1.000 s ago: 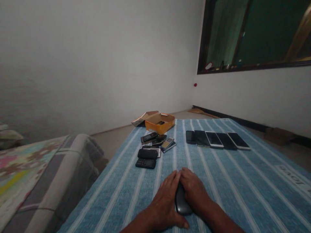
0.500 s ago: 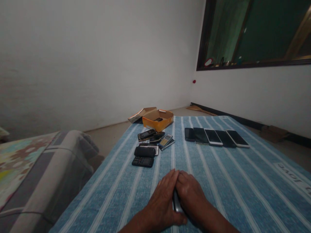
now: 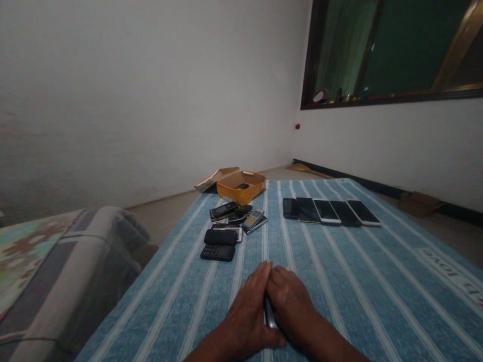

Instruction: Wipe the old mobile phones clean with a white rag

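Note:
Both of my hands meet at the near middle of the striped cloth (image 3: 362, 281). Between the palms a mobile phone (image 3: 270, 312) is held edge-up; only its dark, silver-ended narrow side shows. My left hand (image 3: 251, 306) presses on it from the left, fingers together, thumb across its near end. On the other side my right hand (image 3: 290, 296) curls its fingers over it. Beyond them to the left lies a loose pile of older phones, among them a black keypad phone (image 3: 218, 252), a black rounded case-like item (image 3: 221, 237) and a silver keypad phone (image 3: 253, 218).
Several touchscreen phones lie in a row at the right, including a white-edged phone (image 3: 326, 211). An open orange cardboard box (image 3: 241, 193) with a dark phone inside stands at the far edge. Left of the table is a covered bed-like surface (image 3: 86, 281).
The whole view has shifted slightly, so the things on the cloth sit a little further left. My hands stay clasped round the phone.

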A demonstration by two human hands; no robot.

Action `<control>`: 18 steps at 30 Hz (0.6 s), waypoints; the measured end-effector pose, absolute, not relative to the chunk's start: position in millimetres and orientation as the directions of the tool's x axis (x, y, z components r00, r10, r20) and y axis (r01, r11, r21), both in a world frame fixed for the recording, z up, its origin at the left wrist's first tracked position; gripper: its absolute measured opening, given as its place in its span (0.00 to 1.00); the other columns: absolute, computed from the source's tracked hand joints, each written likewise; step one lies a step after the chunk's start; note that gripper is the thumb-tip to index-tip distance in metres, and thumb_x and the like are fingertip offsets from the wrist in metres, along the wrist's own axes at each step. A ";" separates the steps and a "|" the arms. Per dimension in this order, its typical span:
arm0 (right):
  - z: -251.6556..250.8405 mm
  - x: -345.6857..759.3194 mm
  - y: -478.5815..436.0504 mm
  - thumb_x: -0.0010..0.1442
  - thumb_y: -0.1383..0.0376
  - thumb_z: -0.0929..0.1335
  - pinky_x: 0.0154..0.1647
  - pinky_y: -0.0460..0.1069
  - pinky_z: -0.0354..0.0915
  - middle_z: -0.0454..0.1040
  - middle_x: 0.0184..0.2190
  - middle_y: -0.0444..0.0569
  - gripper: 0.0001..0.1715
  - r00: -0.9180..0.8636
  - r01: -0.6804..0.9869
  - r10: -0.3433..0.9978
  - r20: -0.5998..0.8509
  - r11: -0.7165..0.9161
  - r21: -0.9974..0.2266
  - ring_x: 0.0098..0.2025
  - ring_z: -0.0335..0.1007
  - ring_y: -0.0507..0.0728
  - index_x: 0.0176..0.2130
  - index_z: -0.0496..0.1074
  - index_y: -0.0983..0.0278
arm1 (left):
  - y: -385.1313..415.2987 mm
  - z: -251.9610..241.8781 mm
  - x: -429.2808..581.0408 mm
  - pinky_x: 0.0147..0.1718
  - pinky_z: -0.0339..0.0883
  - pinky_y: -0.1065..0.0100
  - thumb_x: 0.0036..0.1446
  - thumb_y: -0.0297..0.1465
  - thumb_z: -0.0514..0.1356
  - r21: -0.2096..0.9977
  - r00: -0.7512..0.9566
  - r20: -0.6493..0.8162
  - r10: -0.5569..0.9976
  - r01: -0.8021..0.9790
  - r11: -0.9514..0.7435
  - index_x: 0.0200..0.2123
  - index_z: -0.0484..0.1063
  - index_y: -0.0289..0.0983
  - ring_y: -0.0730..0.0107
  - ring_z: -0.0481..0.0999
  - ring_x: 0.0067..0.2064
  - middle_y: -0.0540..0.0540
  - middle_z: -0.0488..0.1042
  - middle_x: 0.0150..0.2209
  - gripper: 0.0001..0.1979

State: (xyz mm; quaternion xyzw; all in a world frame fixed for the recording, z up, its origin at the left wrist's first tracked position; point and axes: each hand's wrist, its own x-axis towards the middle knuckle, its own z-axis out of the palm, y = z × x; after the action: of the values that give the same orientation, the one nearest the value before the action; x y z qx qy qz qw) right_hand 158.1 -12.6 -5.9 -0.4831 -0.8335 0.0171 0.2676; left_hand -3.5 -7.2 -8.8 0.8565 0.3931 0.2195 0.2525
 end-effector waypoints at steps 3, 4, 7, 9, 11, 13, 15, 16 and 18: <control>-5.0 158.7 -11.6 0.61 0.72 0.66 0.47 0.53 0.62 0.75 0.42 0.53 0.18 -0.398 0.793 0.803 0.445 0.544 -0.274 0.43 0.68 0.59 0.51 0.71 0.65 | -6.7 -9.7 -3.9 0.64 0.48 0.39 0.31 0.36 0.78 0.606 0.594 0.185 0.783 0.558 -0.567 0.70 0.27 0.45 0.37 0.48 0.69 0.34 0.45 0.70 0.74; -4.1 158.7 -10.9 0.61 0.72 0.66 0.47 0.53 0.62 0.75 0.41 0.53 0.17 -0.389 0.802 0.811 0.438 0.532 -0.273 0.43 0.68 0.59 0.50 0.71 0.65 | -6.6 -9.9 -4.0 0.64 0.48 0.39 0.31 0.35 0.78 0.608 0.592 0.180 0.785 0.561 -0.562 0.69 0.27 0.46 0.37 0.48 0.69 0.34 0.45 0.70 0.74; -1.4 157.8 -9.5 0.61 0.73 0.65 0.47 0.53 0.62 0.76 0.39 0.53 0.14 -0.361 0.829 0.839 0.407 0.488 -0.271 0.42 0.69 0.59 0.47 0.73 0.65 | -6.6 -9.8 -3.9 0.64 0.47 0.38 0.29 0.35 0.79 0.615 0.582 0.166 0.796 0.570 -0.545 0.69 0.27 0.46 0.37 0.47 0.69 0.33 0.44 0.70 0.76; -0.4 156.7 -9.9 0.61 0.74 0.65 0.46 0.52 0.62 0.76 0.39 0.53 0.15 -0.363 0.832 0.840 0.402 0.487 -0.266 0.43 0.69 0.59 0.48 0.73 0.66 | -6.6 -9.2 -3.5 0.64 0.48 0.38 0.29 0.35 0.79 0.618 0.582 0.163 0.797 0.569 -0.542 0.70 0.27 0.46 0.37 0.47 0.69 0.33 0.45 0.70 0.76; 0.5 155.7 -11.1 0.60 0.75 0.66 0.46 0.53 0.62 0.76 0.40 0.54 0.18 -0.368 0.831 0.835 0.409 0.493 -0.257 0.43 0.69 0.59 0.50 0.71 0.67 | -6.5 -8.5 -3.1 0.64 0.48 0.37 0.30 0.36 0.78 0.621 0.585 0.166 0.794 0.563 -0.545 0.69 0.27 0.46 0.36 0.48 0.69 0.33 0.45 0.70 0.75; 2.3 154.9 -11.9 0.60 0.75 0.66 0.45 0.53 0.62 0.76 0.40 0.54 0.18 -0.359 0.842 0.841 0.405 0.479 -0.248 0.42 0.69 0.59 0.50 0.71 0.68 | -6.3 -7.9 -2.9 0.64 0.48 0.37 0.30 0.36 0.78 0.623 0.583 0.171 0.794 0.560 -0.546 0.69 0.27 0.47 0.36 0.48 0.69 0.34 0.45 0.70 0.75; 4.8 154.1 -12.4 0.61 0.74 0.66 0.43 0.53 0.62 0.76 0.38 0.53 0.15 -0.341 0.859 0.857 0.385 0.451 -0.242 0.41 0.69 0.60 0.48 0.73 0.67 | -6.3 -7.5 -3.1 0.64 0.48 0.37 0.29 0.36 0.78 0.622 0.577 0.169 0.799 0.566 -0.541 0.69 0.27 0.47 0.36 0.48 0.69 0.34 0.45 0.70 0.75; 5.8 153.6 -12.8 0.61 0.74 0.66 0.43 0.53 0.62 0.76 0.37 0.53 0.14 -0.332 0.866 0.865 0.377 0.437 -0.241 0.41 0.70 0.60 0.47 0.73 0.67 | -6.3 -7.4 -3.3 0.64 0.48 0.36 0.29 0.36 0.79 0.620 0.577 0.164 0.800 0.570 -0.539 0.69 0.26 0.47 0.36 0.48 0.69 0.34 0.45 0.70 0.76; 6.7 152.2 -14.4 0.60 0.75 0.66 0.43 0.54 0.63 0.76 0.37 0.53 0.14 -0.324 0.873 0.868 0.377 0.428 -0.234 0.40 0.70 0.60 0.46 0.74 0.68 | -6.6 -7.4 -3.6 0.63 0.48 0.36 0.30 0.36 0.79 0.615 0.582 0.167 0.796 0.569 -0.546 0.69 0.26 0.47 0.36 0.48 0.69 0.33 0.44 0.70 0.76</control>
State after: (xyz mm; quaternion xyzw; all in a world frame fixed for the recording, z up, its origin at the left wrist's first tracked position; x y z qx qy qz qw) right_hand 152.2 -14.4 6.7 -0.5349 -0.8135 -0.0059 0.2281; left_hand -3.6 -6.6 -7.4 0.8513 0.4008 0.2196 0.2579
